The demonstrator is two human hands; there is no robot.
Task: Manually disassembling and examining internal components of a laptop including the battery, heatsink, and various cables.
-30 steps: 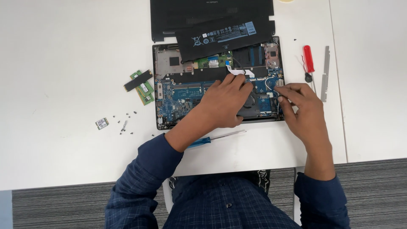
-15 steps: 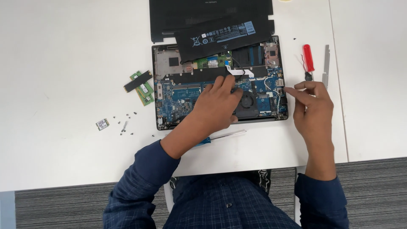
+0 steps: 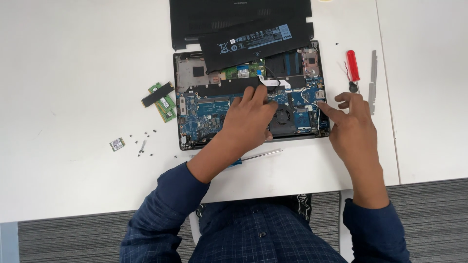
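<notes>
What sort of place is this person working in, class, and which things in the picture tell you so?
Probably an electronics repair bench or workshop desk. An opened laptop lies on a white table with its battery lifted out, a red screwdriver sits alongside, and memory modules and loose screws are spread nearby.

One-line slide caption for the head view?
Left hand rests on open laptop board; right hand fingers its right edge.

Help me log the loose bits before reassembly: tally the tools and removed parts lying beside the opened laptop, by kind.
Screwdrivers: 2, red-handled and blue-handled
Metal pry bar: 1
Memory sticks: 2
Small wireless card: 1
Battery: 1
Bottom cover: 1
Total: 8, tiny screws not counted
</notes>
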